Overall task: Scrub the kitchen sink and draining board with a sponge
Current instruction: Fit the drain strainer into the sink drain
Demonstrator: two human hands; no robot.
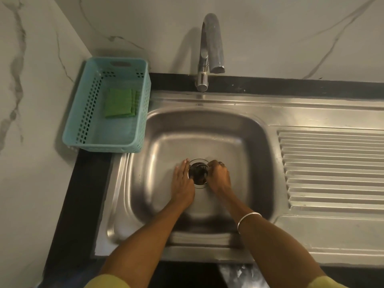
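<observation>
Item: sponge [120,103], one, green. It lies flat on the floor of the blue basket [83,113], towards the back, on the black tabletop [83,194] to the left of the sink [257,129]. Neither of your hands is on it. It looks thin and soft, more a folded scouring pad than a block; expect it to be light, limp and rough-faced, likely to bend under your fingers. Pinch it by one free edge or lay your fingers flat across the top and gather it up. Once wet it will probably grow heavier and slicker.

Item: sink, one, stainless steel, rigid and smooth, slippery when wet. One drain [198,173] at the bottom of the bowl.

Item: draining board [332,169], one, ribbed, to the right of the bowl. You will probably do best scrubbing along the grooves.

Item: tap [209,48], one, behind the bowl.

Item: hands, two, both down in the bowl at the drain. Your left hand [182,180] lies with fingers straight beside the drain's left rim, holding nothing. Your right hand [218,175] has its fingers curled at the drain's right edge; whether they grip the drain fitting cannot be told.

Item: bangle [248,220], one, on your right wrist.
</observation>
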